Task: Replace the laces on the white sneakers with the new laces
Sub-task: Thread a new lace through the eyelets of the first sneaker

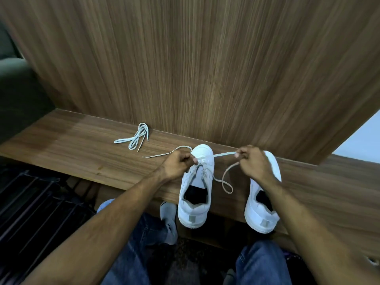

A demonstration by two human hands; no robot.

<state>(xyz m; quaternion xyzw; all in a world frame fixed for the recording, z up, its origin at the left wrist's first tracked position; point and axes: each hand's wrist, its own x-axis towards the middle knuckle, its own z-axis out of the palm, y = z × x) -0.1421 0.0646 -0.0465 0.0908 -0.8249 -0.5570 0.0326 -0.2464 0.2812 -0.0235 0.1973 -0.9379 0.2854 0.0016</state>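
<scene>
A flat pale lace (223, 154) was pinched taut by the left hand (178, 163) and right hand (253, 163) over a smooth white sneaker (196, 186) on the wood-grain shelf (82, 145).

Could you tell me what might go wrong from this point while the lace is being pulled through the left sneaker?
1. Both sneakers' heels overhang the shelf edge; a tug from the hands, left hand and right hand, could tip the left sneaker or knock the right sneaker off.
2. The lace has a slack loop that might snag or knot.
3. The spare bundled lace could be confused with it.
</scene>
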